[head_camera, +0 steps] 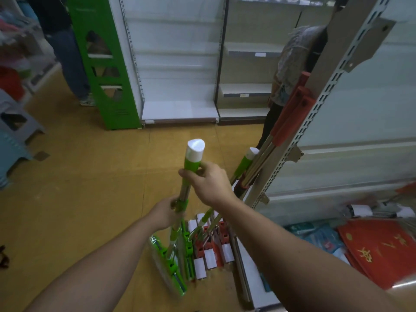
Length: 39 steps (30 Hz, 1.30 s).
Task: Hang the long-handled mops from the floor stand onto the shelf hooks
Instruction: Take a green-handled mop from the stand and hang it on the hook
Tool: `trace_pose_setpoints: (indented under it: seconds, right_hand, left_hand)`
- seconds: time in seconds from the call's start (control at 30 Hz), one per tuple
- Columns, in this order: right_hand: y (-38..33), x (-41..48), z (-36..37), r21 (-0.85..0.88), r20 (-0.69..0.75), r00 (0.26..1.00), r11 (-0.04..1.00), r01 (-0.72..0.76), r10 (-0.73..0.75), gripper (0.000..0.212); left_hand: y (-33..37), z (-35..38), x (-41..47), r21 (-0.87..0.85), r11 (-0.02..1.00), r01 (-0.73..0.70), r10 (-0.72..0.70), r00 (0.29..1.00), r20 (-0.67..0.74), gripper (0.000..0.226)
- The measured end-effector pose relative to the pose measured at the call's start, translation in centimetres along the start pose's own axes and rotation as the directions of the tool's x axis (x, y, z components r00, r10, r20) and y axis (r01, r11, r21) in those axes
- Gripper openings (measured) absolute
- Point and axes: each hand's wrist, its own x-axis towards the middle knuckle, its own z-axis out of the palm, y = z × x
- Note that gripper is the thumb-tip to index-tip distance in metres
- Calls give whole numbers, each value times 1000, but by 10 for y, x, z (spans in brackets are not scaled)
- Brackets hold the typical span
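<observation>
Forearms: left forearm (101,262) and right forearm (292,251) are extended from the bottom edge toward the centre of the frame.
Lower hold: the left grip (166,212) is closed round the shaft of the green mop (191,164), at a green collar just below centre.
Upper hold: the right grip (207,183) is curled round the green handle of the same mop, just under its white cap (195,149).
Task thing: the green mop is held nearly upright at the centre of the frame; its wrapped head (167,260) is seen low down, near the floor (78,176); whether it touches cannot be told.
Other mops: a second green mop (246,163) and the red-handled mops (290,118) are leaned against the perforated shelf upright (315,109) right of centre; their red and white heads (209,251) are bunched at the bottom centre.
Background: white shelves (180,64) are seen at upper centre, a green display stand (101,64) at upper left.
Edges: plastic stools (13,131) are stacked at the left edge; red packets (378,248) are laid at lower right.
People: one person in jeans (67,52) is seen at upper left, another person (292,64) right of centre.
</observation>
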Motion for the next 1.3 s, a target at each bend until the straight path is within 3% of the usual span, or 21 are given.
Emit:
trace_pose_setpoints:
  seconds: [0.13, 0.33, 0.43, 0.63, 1.07, 1.3]
  right_hand:
    - [-11, 0, -22, 88, 10, 998, 994, 58, -59, 37]
    - [-13, -6, -59, 233, -57, 991, 963, 133, -123, 44]
    - [-9, -19, -80, 252, -107, 987, 957, 144, -121, 47]
    - [22, -77, -102, 52, -164, 978, 988, 142, -132, 39]
    - [94, -249, -222, 92, -341, 935, 986, 140, -101, 39]
    - [109, -336, -306, 11, -504, 855, 989, 145, -120, 35]
  left_hand:
    - [10, -7, -9, -91, 994, -63, 64, 998, 4, 52]
    - [49, -10, -39, -276, 948, -161, 167, 986, -2, 38]
    - [73, -1, -57, -288, 937, -197, 205, 979, -3, 26]
    - [112, 45, -90, -292, 932, -215, 223, 975, -6, 17]
    - [227, 191, -210, -223, 905, -362, 373, 928, 9, 10]
    - [302, 265, -262, -273, 865, -420, 438, 899, 5, 14]
